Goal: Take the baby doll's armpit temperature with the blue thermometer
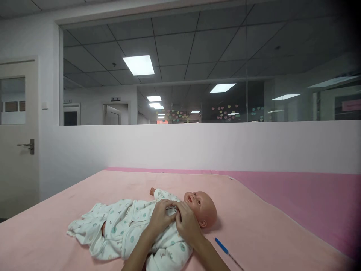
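A baby doll [207, 205] lies on its back on the pink sheet, head to the right. It wears a white patterned shirt [141, 210] and matching trousers [113, 229]. At the chest, just below the chin, my left hand [161, 218] has its fingers bent and pinched on the shirt's front. Close against it, my right hand [187, 222] is also closed on the cloth near the collar. A small dark, shiny edge shows between the fingertips; what it is I cannot make out. My hands hide most of the neckline.
A thin stick with a blue handle [222, 245] lies right of my right forearm. The pink sheet [84, 192] covers the table, with a darker pink cover [310, 199] beneath at right. A white wall [225, 146] with a large window stands behind; a door [19, 162] is at left.
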Demonstrator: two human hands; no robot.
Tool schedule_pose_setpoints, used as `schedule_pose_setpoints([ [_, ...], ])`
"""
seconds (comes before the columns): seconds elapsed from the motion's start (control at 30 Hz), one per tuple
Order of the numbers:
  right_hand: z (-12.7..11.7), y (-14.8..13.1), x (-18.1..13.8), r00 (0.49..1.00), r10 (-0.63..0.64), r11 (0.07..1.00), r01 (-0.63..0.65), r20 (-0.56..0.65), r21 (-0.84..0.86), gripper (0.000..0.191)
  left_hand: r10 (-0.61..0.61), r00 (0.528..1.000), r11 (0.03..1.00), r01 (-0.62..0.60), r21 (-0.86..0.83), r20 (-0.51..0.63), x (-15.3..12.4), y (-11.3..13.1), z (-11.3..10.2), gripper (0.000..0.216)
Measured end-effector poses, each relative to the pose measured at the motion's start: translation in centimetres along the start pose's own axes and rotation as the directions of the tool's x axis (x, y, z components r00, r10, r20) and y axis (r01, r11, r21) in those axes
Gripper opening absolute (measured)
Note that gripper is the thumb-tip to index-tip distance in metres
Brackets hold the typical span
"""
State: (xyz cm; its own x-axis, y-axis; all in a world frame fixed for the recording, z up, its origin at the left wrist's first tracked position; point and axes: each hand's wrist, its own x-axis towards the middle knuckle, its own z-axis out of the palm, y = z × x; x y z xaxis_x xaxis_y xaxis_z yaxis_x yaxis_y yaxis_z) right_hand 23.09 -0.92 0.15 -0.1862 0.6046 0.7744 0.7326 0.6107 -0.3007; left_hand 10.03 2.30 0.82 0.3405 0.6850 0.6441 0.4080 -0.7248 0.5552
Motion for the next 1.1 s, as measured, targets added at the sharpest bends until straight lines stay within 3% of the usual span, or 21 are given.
schedule_pose_setpoints([
  [0.4,0.5,-0.9,0.0,0.994,0.080,0.995,-0.075,-0.078,0.070,0.040,-0.003,1.000,0.998,0.003,-0.062,-0.003,0.1,-0.3,0.0,0.027],
  [0.63,2.2,0.6,-0.4,0.969,0.068,0.997,-0.075,-0.238,-0.020,0.034,-0.057,0.998,0.991,0.059,-0.117,0.014,0.1,-1.0,0.1,0.028],
  [0.9,2.9,1.2,-0.4,0.963,0.070,0.995,-0.087,-0.262,-0.057,0.033,-0.059,0.997,0.979,0.069,-0.191,0.057,0.0,-0.8,0.0,0.030],
  [1.1,3.3,1.6,-0.6,0.954,0.059,0.990,-0.093,-0.295,-0.103,0.031,-0.135,0.988,0.964,0.149,-0.223,0.076,0.2,-0.7,0.0,0.030],
])
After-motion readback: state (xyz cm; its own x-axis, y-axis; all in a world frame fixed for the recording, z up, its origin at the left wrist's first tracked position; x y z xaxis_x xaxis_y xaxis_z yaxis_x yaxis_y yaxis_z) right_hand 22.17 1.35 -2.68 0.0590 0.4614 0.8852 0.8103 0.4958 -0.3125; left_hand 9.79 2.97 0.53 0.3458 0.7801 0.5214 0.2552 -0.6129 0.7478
